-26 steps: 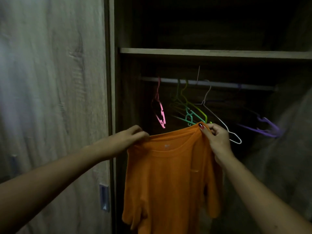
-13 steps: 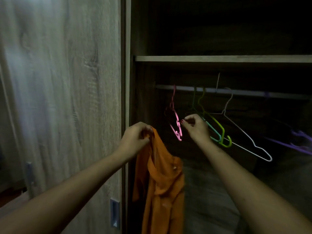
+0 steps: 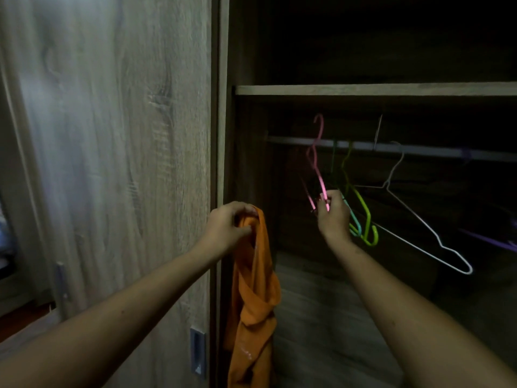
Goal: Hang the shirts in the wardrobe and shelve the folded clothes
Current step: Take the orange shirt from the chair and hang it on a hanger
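An orange shirt [image 3: 256, 278] hangs bunched from my left hand [image 3: 229, 226], which grips its top edge beside the wardrobe's door frame. My right hand [image 3: 333, 215] pinches the lower part of a pink hanger [image 3: 317, 161], whose hook is raised above the hanging rail [image 3: 419, 150]. The rail runs across the dark wardrobe under a wooden shelf [image 3: 375, 89].
Green [image 3: 363, 211] and teal hangers hang on the rail right of my right hand, then a white wire hanger [image 3: 430, 233] and purple ones at the far right edge. A closed sliding door [image 3: 112, 163] with a recessed handle [image 3: 197, 350] fills the left.
My right hand let go of the shirt, took hold of the pink hanger and lifted its hook above the rail. The shirt now hangs from my left hand alone.
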Motion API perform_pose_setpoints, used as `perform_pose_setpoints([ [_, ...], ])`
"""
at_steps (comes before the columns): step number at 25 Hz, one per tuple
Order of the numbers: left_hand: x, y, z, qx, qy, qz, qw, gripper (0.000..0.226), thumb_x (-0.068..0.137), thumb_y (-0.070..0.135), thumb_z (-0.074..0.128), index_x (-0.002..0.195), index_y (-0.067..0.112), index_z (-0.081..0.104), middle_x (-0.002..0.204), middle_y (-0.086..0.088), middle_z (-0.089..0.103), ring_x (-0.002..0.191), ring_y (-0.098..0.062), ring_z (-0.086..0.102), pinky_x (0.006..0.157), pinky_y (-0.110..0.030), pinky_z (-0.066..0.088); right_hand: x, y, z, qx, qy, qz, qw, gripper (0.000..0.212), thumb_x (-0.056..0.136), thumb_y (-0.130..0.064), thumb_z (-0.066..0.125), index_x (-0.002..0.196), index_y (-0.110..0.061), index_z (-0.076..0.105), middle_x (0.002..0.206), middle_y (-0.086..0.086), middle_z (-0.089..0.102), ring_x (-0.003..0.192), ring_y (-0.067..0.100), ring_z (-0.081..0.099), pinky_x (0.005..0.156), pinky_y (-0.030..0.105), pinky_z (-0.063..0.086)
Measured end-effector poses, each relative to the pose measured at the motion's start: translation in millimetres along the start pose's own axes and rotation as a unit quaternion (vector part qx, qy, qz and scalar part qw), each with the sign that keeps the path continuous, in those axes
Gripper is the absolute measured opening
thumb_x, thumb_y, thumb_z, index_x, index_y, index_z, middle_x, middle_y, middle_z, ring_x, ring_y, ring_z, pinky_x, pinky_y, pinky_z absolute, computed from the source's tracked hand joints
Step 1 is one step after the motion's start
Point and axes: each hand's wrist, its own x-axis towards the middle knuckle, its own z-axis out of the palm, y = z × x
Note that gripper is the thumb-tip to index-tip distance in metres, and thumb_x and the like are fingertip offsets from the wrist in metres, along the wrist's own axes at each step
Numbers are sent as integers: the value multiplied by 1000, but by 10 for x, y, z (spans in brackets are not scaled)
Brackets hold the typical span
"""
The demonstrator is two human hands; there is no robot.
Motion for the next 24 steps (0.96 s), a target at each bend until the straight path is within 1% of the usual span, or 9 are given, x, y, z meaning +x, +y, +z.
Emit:
perform_pose_setpoints([
  [3,17,11,-14,5,-30,-1,1000,34,86,1,59,114,21,61,124,3,56,116,-14,52,98,-34,48,-335,266,-85,33,-6,-40,999,3,93,-8,52,92,-7,54,66,-2,52,53,3,52,49,17,40],
  [5,28,37,-18,-6,-53,0,999,33,86,2,59,111,23,62,124,4,56,117,-15,52,99,-38,49,-578,477,-135,48,-39,-20,998,9,91,-4,55,98,-8,53,60,-3,50,48,-1,53,44,9,37],
  [8,35,95,5,-23,-98,-5,995,31,86,3,60,110,22,65,121,4,59,112,-14,55,99,-39,50,-767,635,-215,26,-67,-10,997,14,89,-2,57,94,-15,58,51,-4,42,43,3,43,41,11,29],
  [11,12,120,27,-68,-151,-46,985,31,87,4,59,112,21,65,119,2,61,108,-15,59,94,-39,53,-914,592,-349,50,-63,-39,996,13,91,-9,57,81,-18,58,54,1,45,48,4,38,44,14,28],
  [13,-28,138,57,-104,-180,-65,976,30,87,5,58,112,18,67,115,0,63,103,-17,64,84,-34,57,-1025,535,-450,80,-68,-31,994,14,92,-12,56,81,-18,62,59,5,54,52,4,42,48,16,31],
  [15,-77,162,78,-134,-185,-73,971,29,88,3,57,113,14,67,108,1,65,95,-17,66,70,-22,57,-1101,414,-559,128,-45,-16,991,20,94,-14,54,79,-24,64,60,-6,60,55,2,48,51,15,36],
  [17,-111,197,85,-152,-181,-92,967,30,88,2,56,113,14,67,106,5,63,93,-14,64,62,-18,56,-1115,178,-707,202,-18,9,979,24,97,-18,49,79,-27,62,55,-10,53,52,3,44,48,18,36],
  [20,-127,218,104,-165,-188,-121,961,31,89,2,54,112,17,67,113,6,59,101,-16,60,70,-26,57,-1073,-268,-912,306,-8,2,952,22,99,-24,43,83,-26,58,56,-10,46,52,4,42,47,16,36],
  [24,-177,300,158,-204,-203,-137,948,32,89,1,53,114,16,67,113,7,60,101,-15,60,80,-30,58,-1006,-633,-824,349,-9,31,937,18,99,-32,41,95,-26,57,77,-12,56,66,-5,58,68,15,49],
])
